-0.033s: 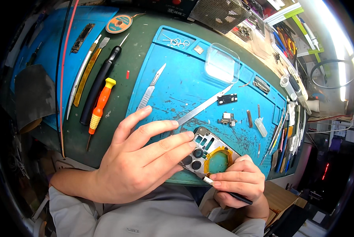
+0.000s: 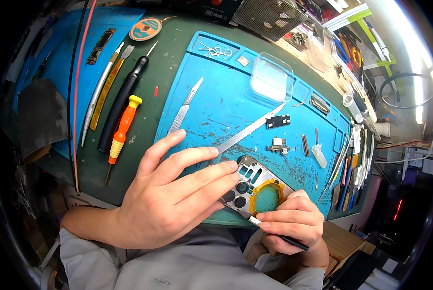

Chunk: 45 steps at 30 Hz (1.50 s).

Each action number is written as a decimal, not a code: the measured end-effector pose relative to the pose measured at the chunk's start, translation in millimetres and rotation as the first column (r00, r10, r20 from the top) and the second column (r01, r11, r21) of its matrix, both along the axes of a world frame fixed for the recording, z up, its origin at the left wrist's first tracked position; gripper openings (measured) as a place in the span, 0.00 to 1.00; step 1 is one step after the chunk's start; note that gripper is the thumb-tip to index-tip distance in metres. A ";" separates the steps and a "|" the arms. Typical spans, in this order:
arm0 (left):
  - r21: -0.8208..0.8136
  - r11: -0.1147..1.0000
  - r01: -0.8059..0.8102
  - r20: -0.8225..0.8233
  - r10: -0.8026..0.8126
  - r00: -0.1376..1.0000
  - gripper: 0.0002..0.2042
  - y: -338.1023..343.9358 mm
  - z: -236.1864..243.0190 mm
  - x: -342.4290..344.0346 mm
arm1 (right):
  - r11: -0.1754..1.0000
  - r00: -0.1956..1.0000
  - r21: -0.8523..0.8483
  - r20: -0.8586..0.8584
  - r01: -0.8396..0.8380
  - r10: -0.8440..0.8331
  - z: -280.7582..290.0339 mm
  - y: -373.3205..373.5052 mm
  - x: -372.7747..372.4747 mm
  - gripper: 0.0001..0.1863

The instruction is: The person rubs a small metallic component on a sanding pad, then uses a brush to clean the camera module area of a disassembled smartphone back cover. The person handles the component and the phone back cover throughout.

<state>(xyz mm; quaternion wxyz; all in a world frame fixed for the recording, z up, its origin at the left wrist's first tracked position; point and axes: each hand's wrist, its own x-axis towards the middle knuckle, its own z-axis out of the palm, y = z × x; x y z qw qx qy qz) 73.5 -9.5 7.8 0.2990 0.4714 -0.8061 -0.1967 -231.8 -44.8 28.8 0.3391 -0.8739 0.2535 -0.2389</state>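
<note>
Frame (image 2: 249,195), silver metal, three round black lenses (image 2: 243,187), one yellow ring (image 2: 269,183): left hand (image 2: 163,198) is holding it, right hand (image 2: 296,220) one slim black tool (image 2: 294,242).

- Blue mat (image 2: 216,96) spreads beyond the left fingers (image 2: 197,181)
- Scalpel (image 2: 180,117) and metal strip (image 2: 249,130) lie just past them
- Black plate (image 2: 278,121) lies farther, beyond the right fingers (image 2: 286,215)

Left grip (image 2: 165,200) at metal frame (image 2: 253,185); right grip (image 2: 293,218) holding dark-handled tool (image 2: 295,242); scalpel (image 2: 180,117) on blue mat (image 2: 231,94)
</note>
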 end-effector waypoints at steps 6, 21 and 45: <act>0.006 1.000 0.002 -0.007 -0.002 1.000 0.25 -0.1 -0.2 0.2 | 1.000 1.000 0.007 0.003 -0.006 0.006 -0.3 -0.3 -0.8 0.19; 0.007 1.000 0.004 0.000 -0.004 1.000 0.25 -0.2 0.3 0.0 | 1.000 1.000 -0.009 0.002 -0.002 0.002 -2.3 1.1 -0.4 0.20; -0.004 1.000 -0.029 0.019 0.030 0.999 0.23 2.1 1.4 -4.0 | 1.000 1.000 0.010 -0.014 0.001 0.000 -1.5 1.6 3.1 0.19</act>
